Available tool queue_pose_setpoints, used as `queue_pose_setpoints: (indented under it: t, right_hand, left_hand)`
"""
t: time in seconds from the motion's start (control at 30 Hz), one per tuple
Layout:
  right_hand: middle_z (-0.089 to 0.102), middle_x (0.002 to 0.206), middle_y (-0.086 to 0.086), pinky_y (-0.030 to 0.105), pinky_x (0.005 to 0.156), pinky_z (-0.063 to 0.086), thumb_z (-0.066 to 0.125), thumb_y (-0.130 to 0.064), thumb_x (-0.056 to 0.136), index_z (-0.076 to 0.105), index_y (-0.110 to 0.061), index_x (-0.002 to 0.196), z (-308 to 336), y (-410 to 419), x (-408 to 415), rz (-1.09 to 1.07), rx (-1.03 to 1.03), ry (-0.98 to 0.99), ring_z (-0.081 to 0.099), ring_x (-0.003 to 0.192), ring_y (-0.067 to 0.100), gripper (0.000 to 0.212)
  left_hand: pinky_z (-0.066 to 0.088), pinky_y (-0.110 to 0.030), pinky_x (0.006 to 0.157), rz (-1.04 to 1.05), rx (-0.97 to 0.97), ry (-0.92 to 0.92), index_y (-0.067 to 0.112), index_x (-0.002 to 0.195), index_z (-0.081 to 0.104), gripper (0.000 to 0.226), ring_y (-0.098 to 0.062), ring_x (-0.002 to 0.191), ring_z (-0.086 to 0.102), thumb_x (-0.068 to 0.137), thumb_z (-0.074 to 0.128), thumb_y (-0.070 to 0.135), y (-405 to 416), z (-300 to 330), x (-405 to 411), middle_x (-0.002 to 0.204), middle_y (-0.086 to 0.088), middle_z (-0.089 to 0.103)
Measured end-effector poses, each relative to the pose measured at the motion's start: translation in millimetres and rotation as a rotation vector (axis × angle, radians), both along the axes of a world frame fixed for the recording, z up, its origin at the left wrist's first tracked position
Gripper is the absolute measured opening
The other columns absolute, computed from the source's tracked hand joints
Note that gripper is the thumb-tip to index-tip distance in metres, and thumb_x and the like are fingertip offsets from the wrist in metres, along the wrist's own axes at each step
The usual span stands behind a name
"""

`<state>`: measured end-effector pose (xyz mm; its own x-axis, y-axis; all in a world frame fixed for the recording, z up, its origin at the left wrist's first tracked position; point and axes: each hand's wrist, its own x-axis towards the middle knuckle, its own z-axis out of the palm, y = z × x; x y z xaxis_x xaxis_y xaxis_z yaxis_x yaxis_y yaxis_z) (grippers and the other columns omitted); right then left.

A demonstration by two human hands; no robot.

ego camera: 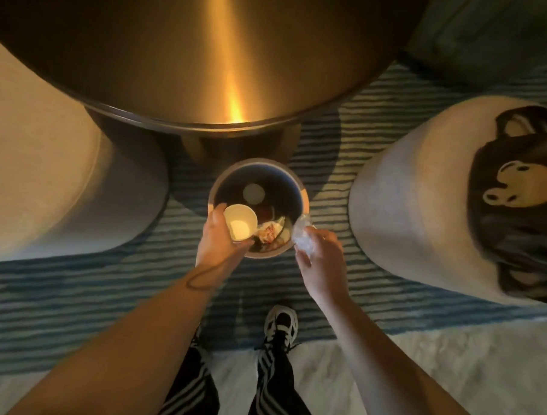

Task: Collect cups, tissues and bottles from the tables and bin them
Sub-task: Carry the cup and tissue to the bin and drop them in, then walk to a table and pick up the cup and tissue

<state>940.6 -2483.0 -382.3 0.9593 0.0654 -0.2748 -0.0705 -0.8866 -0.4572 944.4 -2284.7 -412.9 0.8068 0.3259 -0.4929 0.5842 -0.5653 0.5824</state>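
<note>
Here, left hand (216,239) curled around a paper cup (240,226) over the bin (299,189), right hand (319,251) pinching a crumpled clear thing (302,237), maybe a plastic bottle, at the bin's rim, the trash inside too dark to make out.

A round bench with a brushed, gold-toned metallic top (184,56) reflects a glossy streak of light. A white paper cup (240,226) looks matt and smooth. A crumpled clear plastic bottle (302,237) glints. The blue striped rug (73,308) looks woven and rough. Two rounded pale seats (407,194) look softly upholstered in cloth.
</note>
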Motion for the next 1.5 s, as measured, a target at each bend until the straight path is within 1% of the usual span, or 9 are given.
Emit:
queue_pose_setpoints:
  t: [0.1,0.27,0.4,0.5,0.6,0.77,1.07,1.23,1.5]
  right_hand:
    - [0.059,0.121,0.008,0.031,0.091,0.052,0.066,-0.024,0.086,0.053,-0.015,0.127,-17,11,10,0.015,0.008,-0.027,0.058,0.108,0.020,0.044]
    - [0.057,0.125,0.009,0.034,0.091,0.052,0.067,-0.028,0.085,0.052,-0.016,0.128,-54,38,34,0.051,-0.003,-0.071,0.055,0.112,0.023,0.047]
    - [0.051,0.129,0.009,0.036,0.088,0.054,0.067,-0.040,0.082,0.048,-0.022,0.131,-88,51,48,0.056,0.011,-0.017,0.051,0.115,0.026,0.055]
    - [0.034,0.145,0.003,0.040,0.098,0.049,0.063,-0.053,0.081,0.033,-0.037,0.138,-106,56,60,0.025,0.011,0.151,0.037,0.131,0.024,0.066]
    - [0.026,0.154,0.003,0.044,0.108,0.040,0.061,-0.057,0.081,0.028,-0.039,0.142,-103,55,59,0.074,-0.011,0.189,0.028,0.140,0.026,0.071]
    - [0.017,0.159,0.004,0.044,0.114,0.027,0.053,-0.053,0.089,0.025,-0.035,0.146,-33,52,40,0.067,-0.002,0.208,0.019,0.146,0.023,0.067]
    - [0.022,0.158,0.000,0.035,0.116,0.023,0.048,-0.046,0.094,0.029,-0.029,0.147,188,64,-7,0.272,0.060,0.150,0.021,0.145,0.019,0.059]
    - [0.027,0.156,-0.002,0.034,0.116,0.021,0.049,-0.042,0.095,0.032,-0.027,0.146,272,125,-26,0.461,0.182,0.127,0.022,0.143,0.017,0.056]
    - [0.033,0.153,0.007,0.037,0.115,0.027,0.047,-0.043,0.096,0.036,-0.021,0.144,331,293,-68,0.930,0.251,0.082,0.026,0.142,0.021,0.055]
  left_hand:
    - [0.040,-0.047,0.103,-0.039,0.051,-0.051,0.019,0.145,0.023,0.100,-0.022,0.131,0.035,0.066,0.081,0.039,12,-7,-6,0.143,-0.006,0.037]
    - [0.029,-0.034,0.100,-0.135,0.162,-0.155,0.027,0.143,0.017,0.087,-0.024,0.129,0.035,0.075,0.050,0.069,28,1,-15,0.144,-0.009,0.038]
    - [0.020,-0.037,0.107,-0.249,0.261,-0.130,0.028,0.145,0.009,0.081,-0.024,0.139,0.024,0.083,0.045,0.066,40,-4,-19,0.153,-0.007,0.027]
    - [0.016,-0.041,0.114,-0.262,0.284,-0.075,0.021,0.150,0.007,0.086,-0.023,0.144,0.013,0.086,0.041,0.066,49,-3,-17,0.157,-0.005,0.016]
    - [0.016,-0.042,0.115,-0.233,0.283,-0.038,0.016,0.151,0.008,0.087,-0.022,0.144,0.011,0.087,0.041,0.066,53,11,-17,0.158,-0.007,0.013]
    - [0.016,-0.039,0.116,-0.135,0.266,-0.029,0.018,0.151,0.008,0.086,-0.019,0.144,0.009,0.087,0.050,0.058,59,69,-24,0.158,-0.005,0.012]
    - [0.016,-0.043,0.116,-0.010,0.326,-0.017,0.018,0.152,0.007,0.083,-0.018,0.145,0.006,0.089,0.040,0.061,79,239,-93,0.158,-0.004,0.012]
    - [0.023,-0.044,0.114,0.216,0.434,-0.071,0.015,0.151,0.016,0.082,-0.022,0.143,0.017,0.088,0.037,0.063,114,313,-153,0.155,-0.007,0.024]
    - [0.020,-0.046,0.114,0.677,0.505,-0.043,0.019,0.151,0.014,0.084,-0.020,0.144,0.014,0.086,0.031,0.069,193,365,-257,0.156,-0.003,0.022]
